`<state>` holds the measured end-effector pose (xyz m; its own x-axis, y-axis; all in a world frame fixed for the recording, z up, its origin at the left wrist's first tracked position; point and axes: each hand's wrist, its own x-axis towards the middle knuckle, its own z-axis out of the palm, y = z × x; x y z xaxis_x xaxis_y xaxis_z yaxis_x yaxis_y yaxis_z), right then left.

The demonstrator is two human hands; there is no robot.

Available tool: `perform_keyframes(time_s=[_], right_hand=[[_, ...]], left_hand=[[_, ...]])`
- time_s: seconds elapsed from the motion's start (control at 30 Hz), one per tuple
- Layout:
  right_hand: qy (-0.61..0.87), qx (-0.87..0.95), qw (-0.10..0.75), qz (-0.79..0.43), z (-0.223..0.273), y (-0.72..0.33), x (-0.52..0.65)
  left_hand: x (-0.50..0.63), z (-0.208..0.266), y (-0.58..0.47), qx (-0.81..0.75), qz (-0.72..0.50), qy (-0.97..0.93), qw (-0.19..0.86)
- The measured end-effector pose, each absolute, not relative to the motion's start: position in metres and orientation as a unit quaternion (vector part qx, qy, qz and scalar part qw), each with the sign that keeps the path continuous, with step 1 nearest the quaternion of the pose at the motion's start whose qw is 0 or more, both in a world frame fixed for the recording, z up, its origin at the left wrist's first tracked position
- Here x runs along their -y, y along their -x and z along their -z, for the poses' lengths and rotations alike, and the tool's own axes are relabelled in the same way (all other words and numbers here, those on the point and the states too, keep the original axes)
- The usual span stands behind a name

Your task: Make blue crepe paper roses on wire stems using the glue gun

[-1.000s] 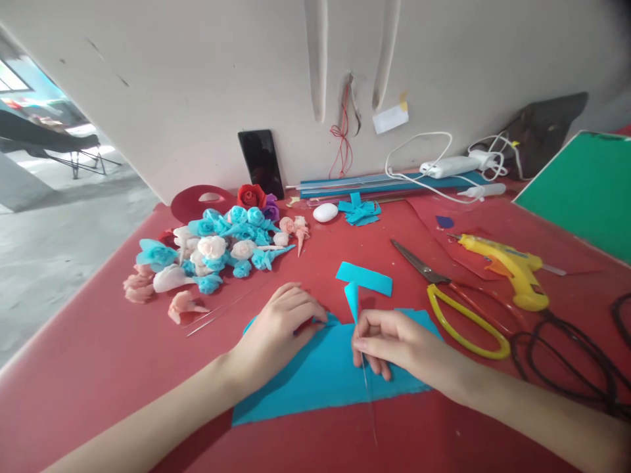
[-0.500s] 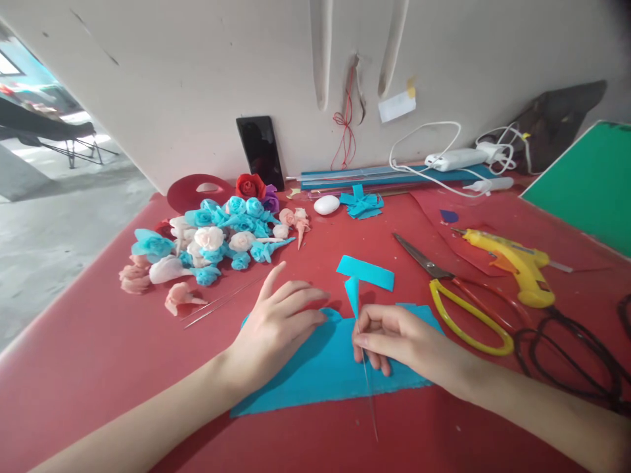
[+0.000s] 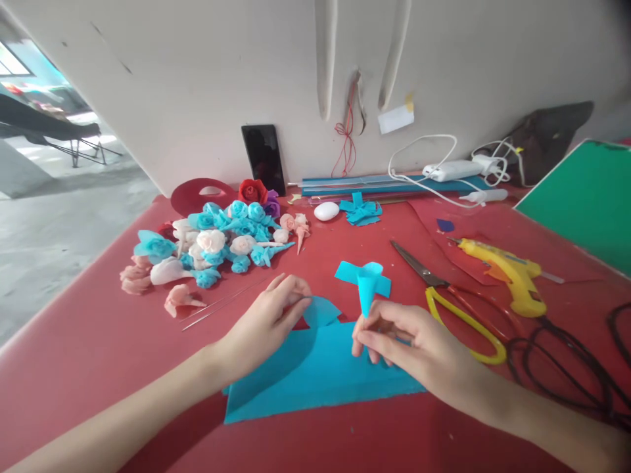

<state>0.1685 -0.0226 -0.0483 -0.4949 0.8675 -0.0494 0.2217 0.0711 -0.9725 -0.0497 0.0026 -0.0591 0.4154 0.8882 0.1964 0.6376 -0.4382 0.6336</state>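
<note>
My right hand (image 3: 407, 335) pinches the base of a small blue crepe paper cone (image 3: 366, 292), which stands upright with its flared end up. The thin wire below the cone is hardly visible now. My left hand (image 3: 271, 318) has its thumb and fingertips closed at the left edge of a rounded blue paper petal (image 3: 321, 311). Under both hands lies a large blue crepe paper sheet (image 3: 315, 374) on the red table. Behind the cone is a blue paper strip (image 3: 348, 272), partly hidden by it.
Paper flowers (image 3: 211, 242) in blue, white and pink are heaped at the left, near thin wires (image 3: 210, 312). Scissors (image 3: 434, 282) and a yellow glue gun (image 3: 513, 269) lie right. Behind are a white egg-shaped object (image 3: 326, 211), blue scraps (image 3: 361, 210) and a phone (image 3: 263, 157).
My left hand has drawn back slightly left, its spread fingers now closing at the petal. My right hand has turned the cone so its flared opening shows. The view has shifted slightly.
</note>
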Motion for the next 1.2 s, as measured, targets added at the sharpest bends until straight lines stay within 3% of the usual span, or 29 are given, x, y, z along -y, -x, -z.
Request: perform_keyframes(time_s=[0.27, 0.43, 0.67, 0.9, 1.2], right_hand=[[0.359, 0.778, 0.411, -0.313, 0.023, -0.184, 0.033], [0.366, 0.744, 0.440, -0.346, 0.015, -0.184, 0.039], [0.379, 0.724, 0.481, -0.317, -0.005, -0.182, 0.033], [0.421, 0.744, 0.495, -0.154, -0.007, -0.188, 0.038], [0.409, 0.784, 0.452, -0.113, 0.003, -0.184, 0.038]], left_hand=[[0.004, -0.009, 0.034, -0.410, -0.373, -0.800, 0.232], [0.011, -0.039, 0.010, -0.374, -0.359, -0.832, 0.197], [0.005, -0.030, -0.003, -0.346, -0.381, -0.822, 0.244], [0.004, -0.016, -0.009, -0.306, -0.392, -0.734, 0.462], [0.011, -0.015, -0.012, -0.347, -0.491, -0.659, 0.452]])
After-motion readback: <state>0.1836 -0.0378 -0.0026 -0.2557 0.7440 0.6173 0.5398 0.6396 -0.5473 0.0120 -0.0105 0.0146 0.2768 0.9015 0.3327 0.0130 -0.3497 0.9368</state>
